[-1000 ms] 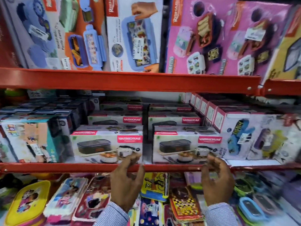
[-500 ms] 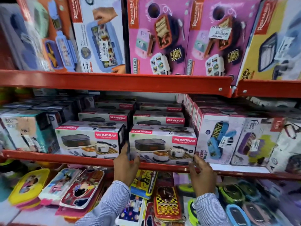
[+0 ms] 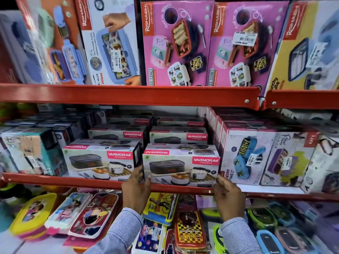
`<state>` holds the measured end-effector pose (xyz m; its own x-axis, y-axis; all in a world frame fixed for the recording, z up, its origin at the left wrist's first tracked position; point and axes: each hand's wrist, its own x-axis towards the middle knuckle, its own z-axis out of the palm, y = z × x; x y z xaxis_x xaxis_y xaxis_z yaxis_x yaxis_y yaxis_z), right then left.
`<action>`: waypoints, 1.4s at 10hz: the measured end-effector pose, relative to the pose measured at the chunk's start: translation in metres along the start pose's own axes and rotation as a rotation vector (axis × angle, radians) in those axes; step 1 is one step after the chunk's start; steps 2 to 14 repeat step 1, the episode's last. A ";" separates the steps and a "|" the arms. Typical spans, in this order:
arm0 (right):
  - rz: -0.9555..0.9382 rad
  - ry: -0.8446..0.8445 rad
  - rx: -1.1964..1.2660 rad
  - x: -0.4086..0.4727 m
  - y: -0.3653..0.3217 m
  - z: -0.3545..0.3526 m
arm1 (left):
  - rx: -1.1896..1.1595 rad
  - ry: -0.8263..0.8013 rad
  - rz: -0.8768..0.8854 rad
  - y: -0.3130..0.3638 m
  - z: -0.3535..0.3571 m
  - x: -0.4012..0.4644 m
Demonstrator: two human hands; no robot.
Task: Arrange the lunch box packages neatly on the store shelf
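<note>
Two front white Varmora lunch box packages stand side by side on the middle red shelf point(image 3: 77, 179). My left hand point(image 3: 136, 187) grips the lower left corner of the right-hand Varmora box point(image 3: 180, 165), with fingers in the gap between it and the left-hand Varmora box point(image 3: 100, 159). My right hand point(image 3: 228, 194) holds the same box's lower right corner. More Varmora boxes point(image 3: 178, 137) are lined up behind both.
Blue and purple lunch box packages point(image 3: 245, 158) stand right of the held box, a teal box point(image 3: 31, 153) at far left. Tall pink boxes point(image 3: 176, 44) fill the upper shelf. Flat colourful lunch boxes point(image 3: 95, 215) lie on the lower shelf under my wrists.
My left hand moved from the left-hand Varmora box to the left edge of the right-hand box. Both hands now hold that box at its lower corners. The view shifted right.
</note>
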<state>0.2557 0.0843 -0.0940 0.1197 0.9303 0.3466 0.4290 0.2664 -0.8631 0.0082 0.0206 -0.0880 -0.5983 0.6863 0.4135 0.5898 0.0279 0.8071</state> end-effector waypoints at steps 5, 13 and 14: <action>0.027 0.037 0.082 -0.005 -0.001 -0.004 | 0.012 -0.022 0.017 -0.002 -0.004 -0.006; 0.027 0.037 0.082 -0.005 -0.001 -0.004 | 0.012 -0.022 0.017 -0.002 -0.004 -0.006; 0.027 0.037 0.082 -0.005 -0.001 -0.004 | 0.012 -0.022 0.017 -0.002 -0.004 -0.006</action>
